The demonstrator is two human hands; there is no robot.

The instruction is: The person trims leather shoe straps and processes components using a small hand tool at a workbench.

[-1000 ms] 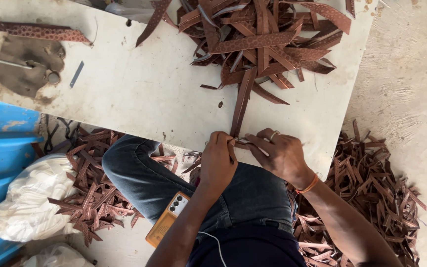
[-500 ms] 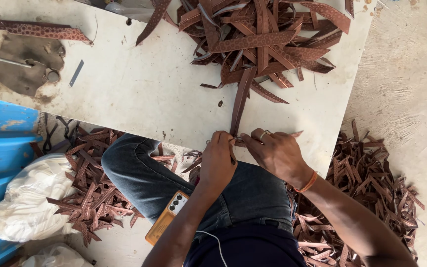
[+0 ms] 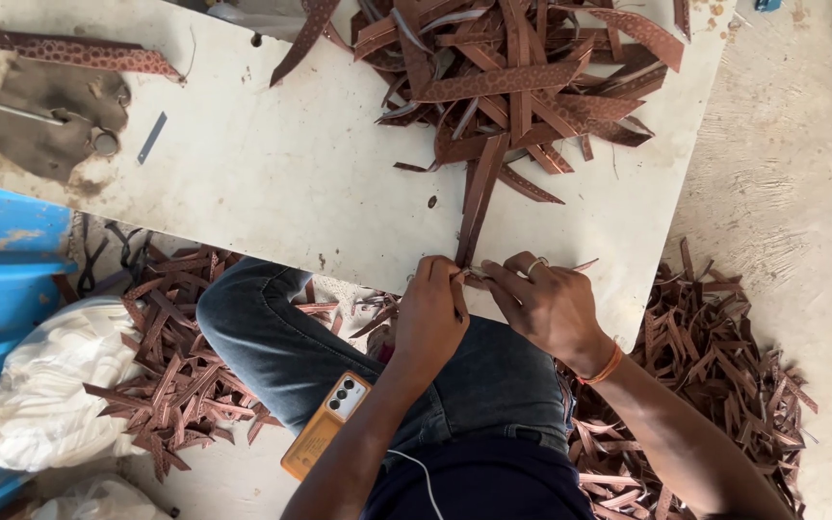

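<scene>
The left hand [image 3: 428, 318] is closed on the near end of a long brown strip [image 3: 479, 197], pinching it at the edge of the surface [image 3: 272, 183]. The right hand [image 3: 546, 303] meets it from the other side, fingers together on the same end, a ring showing on one finger and an orange band at the wrist. The strip runs from the two hands up across the surface into the big heap of strips [image 3: 522, 82] at the far side.

Against the earlier frames little has changed: both hands were already on this end of the strip, and the strip lies along the same line. The right hand's fingers have curled in a little tighter toward the left, so the work at the strip's end looks, to my eye, to be still going on rather than finished.

Farther out, a patterned strip [image 3: 84, 53], a small metal blade [image 3: 152, 138] and some round metal bits lie on a dark stain at the left of the surface. An orange phone [image 3: 327, 424] rests on the person's thigh. Cut strips litter the floor [image 3: 801, 183] on both sides, beside a white bag [image 3: 45, 395]
</scene>
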